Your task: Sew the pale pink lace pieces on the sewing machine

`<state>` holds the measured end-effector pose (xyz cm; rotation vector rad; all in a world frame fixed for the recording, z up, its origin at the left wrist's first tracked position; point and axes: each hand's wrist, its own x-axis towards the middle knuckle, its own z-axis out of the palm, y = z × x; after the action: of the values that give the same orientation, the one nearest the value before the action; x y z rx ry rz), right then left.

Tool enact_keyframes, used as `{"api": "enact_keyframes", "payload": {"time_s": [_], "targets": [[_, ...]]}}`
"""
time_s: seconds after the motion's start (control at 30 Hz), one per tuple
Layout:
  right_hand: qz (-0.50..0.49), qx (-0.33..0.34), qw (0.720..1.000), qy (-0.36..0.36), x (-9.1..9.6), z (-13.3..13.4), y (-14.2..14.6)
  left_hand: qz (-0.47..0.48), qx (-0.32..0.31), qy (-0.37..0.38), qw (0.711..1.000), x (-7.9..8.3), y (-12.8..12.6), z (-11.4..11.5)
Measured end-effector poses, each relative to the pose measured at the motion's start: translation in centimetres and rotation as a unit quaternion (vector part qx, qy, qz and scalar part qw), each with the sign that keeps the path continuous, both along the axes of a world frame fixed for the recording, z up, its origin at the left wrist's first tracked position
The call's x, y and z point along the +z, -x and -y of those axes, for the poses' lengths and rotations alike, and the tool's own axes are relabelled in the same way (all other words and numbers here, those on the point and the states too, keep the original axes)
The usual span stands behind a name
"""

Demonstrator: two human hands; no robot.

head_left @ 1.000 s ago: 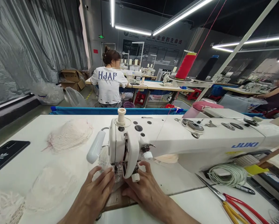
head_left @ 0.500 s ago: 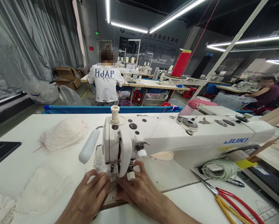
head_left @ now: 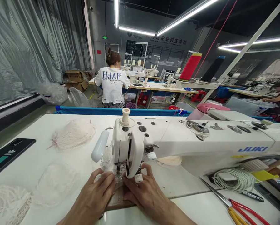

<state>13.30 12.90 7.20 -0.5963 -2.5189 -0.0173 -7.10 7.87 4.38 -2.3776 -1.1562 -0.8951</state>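
Observation:
A strip of white lace fabric [head_left: 106,160] lies beneath the presser foot of the white sewing machine [head_left: 184,134]. To the left of the needle, my left hand [head_left: 99,191] is closed, its fingers bunched and pressed on the lace. My right hand [head_left: 146,190] curls in from the other side, thumb and fingertips pinched at the near edge of the lace, partly behind the machine's white lever guard. The fingertips of both hands are partly hidden. Beside the machine head hangs a pale grey oblong lamp [head_left: 100,146].
Pale lace pieces [head_left: 73,134] and a phone [head_left: 11,156] lie on the left of the table. Scissors [head_left: 220,194] with red and yellow handles and a coiled pale cord [head_left: 233,179] lie right. A red thread cone [head_left: 190,67] stands behind. A co-worker [head_left: 113,81] sits ahead.
The whole view has shifted, so the machine and table appear farther right and more of the phone shows. Both hands stay by the needle, with little visible movement relative to the machine.

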Motion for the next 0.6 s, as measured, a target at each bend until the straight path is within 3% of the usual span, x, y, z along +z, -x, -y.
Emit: {"api": "enact_keyframes", "payload": {"time_s": [0.27,0.47,0.53,0.6], "targets": [[-0.035,-0.003,0.999,-0.006,-0.2,-0.3,-0.2,0.003,0.028,0.018,0.999,0.7,1.0,-0.9],[-0.016,-0.012,1.000,0.006,-0.1,0.1,-0.1,-0.011,0.075,0.075,0.994,1.5,2.4,-0.8],[-0.020,-0.011,1.000,0.003,0.3,0.5,0.0,-0.003,0.066,0.088,0.994,2.0,1.7,0.2],[-0.012,0.002,1.000,-0.003,1.0,1.2,0.1,0.032,0.007,0.100,0.994,2.5,0.6,1.5]]}}
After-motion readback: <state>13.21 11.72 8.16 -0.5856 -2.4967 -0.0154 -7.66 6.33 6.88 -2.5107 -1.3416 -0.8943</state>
